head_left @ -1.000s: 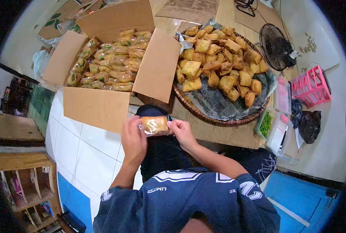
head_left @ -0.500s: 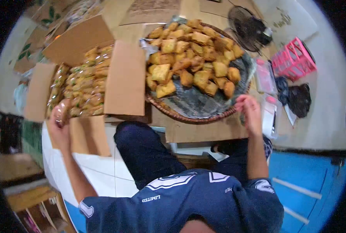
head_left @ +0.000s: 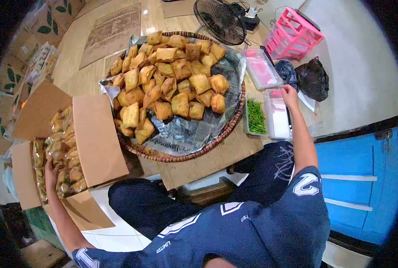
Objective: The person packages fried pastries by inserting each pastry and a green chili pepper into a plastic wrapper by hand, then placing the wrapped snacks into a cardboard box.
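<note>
My left hand [head_left: 51, 173] reaches into the open cardboard box [head_left: 101, 140] at the left. Its fingers are closed around a clear-wrapped packet of fried pastries [head_left: 58, 154], among several similar packets. My right hand [head_left: 290, 97] is at the right, over the far edge of a clear plastic box holding flat, pink-topped plastic bags [head_left: 278, 109]. Its fingertips are pinched together; what is between them is too small to make out. Between my hands stands a round woven tray [head_left: 181, 158], lined with printed sheet and heaped with golden fried pastries [head_left: 165, 89].
Green chillies [head_left: 256, 117] fill a tub beside the bags. Farther back are another clear container [head_left: 262, 69], a pink plastic basket [head_left: 293, 35], a black plastic bag [head_left: 313, 79] and a fan [head_left: 220, 21]. A blue door [head_left: 353, 192] is at the right.
My left hand has carried a packet from the box's near edge in among the other packets. My right hand has moved from beside the tray to the bags. The view has turned right.
</note>
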A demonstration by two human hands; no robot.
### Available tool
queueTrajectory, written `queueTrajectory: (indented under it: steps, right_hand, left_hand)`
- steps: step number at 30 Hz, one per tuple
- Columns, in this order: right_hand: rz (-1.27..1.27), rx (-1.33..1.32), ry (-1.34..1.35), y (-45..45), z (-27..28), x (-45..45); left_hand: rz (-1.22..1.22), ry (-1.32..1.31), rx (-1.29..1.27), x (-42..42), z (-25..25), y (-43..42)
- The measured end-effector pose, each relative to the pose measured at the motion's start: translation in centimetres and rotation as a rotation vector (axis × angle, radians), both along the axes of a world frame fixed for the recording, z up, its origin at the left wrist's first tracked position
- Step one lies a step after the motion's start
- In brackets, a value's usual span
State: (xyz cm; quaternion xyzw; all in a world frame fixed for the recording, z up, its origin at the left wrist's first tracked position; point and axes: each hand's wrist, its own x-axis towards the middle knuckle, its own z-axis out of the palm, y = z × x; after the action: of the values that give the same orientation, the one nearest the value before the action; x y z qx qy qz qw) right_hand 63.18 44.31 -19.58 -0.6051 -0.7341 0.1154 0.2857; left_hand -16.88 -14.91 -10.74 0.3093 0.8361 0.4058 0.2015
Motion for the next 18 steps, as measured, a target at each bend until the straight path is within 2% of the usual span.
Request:
queueTrajectory:
  steps: [1, 3, 4, 5, 7, 8, 9, 11, 12, 14, 15, 17, 18]
  right_hand:
    - [0.080, 0.034, -0.015, 1.2, -0.1, -1.2]
    - [0.163, 0.076, -0.026, 3.4, -0.2, -3.7]
    - [0.191, 0.109, -0.126, 4.4, -0.2, -5.0]
    - [0.217, 0.143, -0.224, 5.5, -0.1, -6.2]
    - [0.248, 0.112, -0.287, 8.1, -1.0, -7.7]
    - [0.280, 0.070, -0.358, 9.3, -1.4, -8.3]
    - [0.280, 0.076, -0.351, 9.9, -1.4, -9.0]
    - [0.357, 0.081, -0.589, 10.9, -1.4, -10.4]
    - [0.402, 0.097, -0.701, 11.6, -1.8, -10.7]
    - [0.394, 0.042, -0.767, 12.3, -1.8, -11.5]
    - [0.386, -0.019, -0.837, 12.3, -1.6, -11.8]
    - [0.378, -0.100, -0.870, 12.2, -0.6, -12.1]
    - [0.367, -0.178, -0.906, 12.1, -0.4, -12.2]
  left_hand:
    - [-0.005, 0.004, 0.000, -0.1, 0.0, 0.4]
    - [-0.194, 0.432, -0.145, -0.3, -0.1, 1.1]
    - [-0.242, 0.624, -0.238, -0.8, -0.7, 0.9]
    - [-0.185, 0.689, -0.254, -0.9, -1.9, 0.7]
    - [-0.234, 0.814, -0.230, 2.9, -0.8, 2.1]
    - [-0.174, 0.817, -0.406, 0.8, -2.4, 1.7]
    - [-0.104, 0.780, -0.417, -1.1, -4.7, 0.3]
    - [-0.149, 0.985, -0.604, 2.5, -3.1, 1.6]
    - [-0.145, 0.990, -0.604, 3.8, -1.8, 2.2]
    - [-0.138, 0.659, -0.054, 5.3, 0.0, 2.9]
    - [-0.139, 0.661, -0.058, 4.0, -0.7, 2.1]
    - [0.235, 0.188, 0.154, -0.1, -3.1, -0.8]
    - [0.483, -0.191, 0.375, 0.7, -2.4, 0.7]
